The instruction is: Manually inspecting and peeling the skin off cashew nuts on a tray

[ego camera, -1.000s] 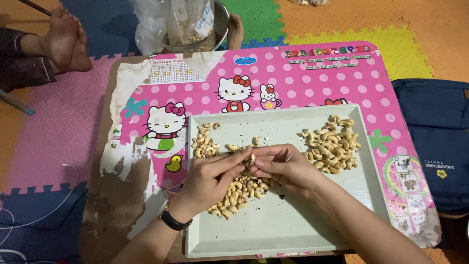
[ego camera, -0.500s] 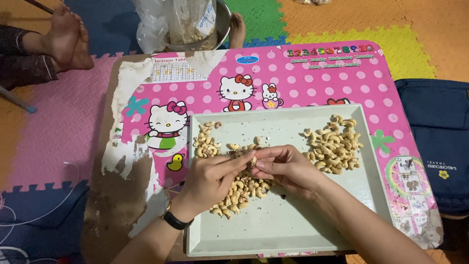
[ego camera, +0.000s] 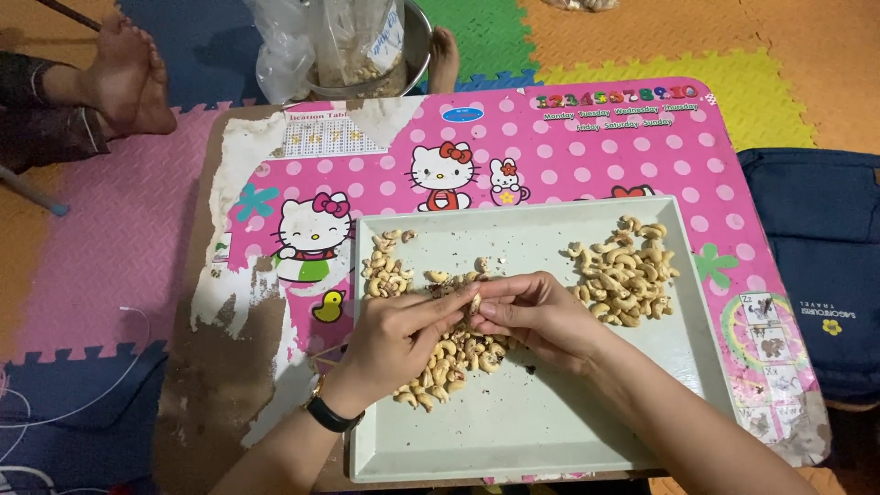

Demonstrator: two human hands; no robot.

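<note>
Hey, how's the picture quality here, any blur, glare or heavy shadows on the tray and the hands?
Head view: even, soft indoor light, no glare on the pale tray; faint shadows under the left hand and right hand; cashews sharp, fingertips only slightly soft; the frame's bottom corners darken.

Your fingers (ego camera: 472,302) met over the tray (ego camera: 550,431) on the counter (ego camera: 568,147); one nut pile (ego camera: 449,353) lay beneath them, another pile (ego camera: 623,270) right.

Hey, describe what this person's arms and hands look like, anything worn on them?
Both forearms are bare, with no sleeves in view. The left hand has a black band, like a watch or bracelet, around its wrist. The right hand shows no gloves, band or rings that I can make out.
</note>
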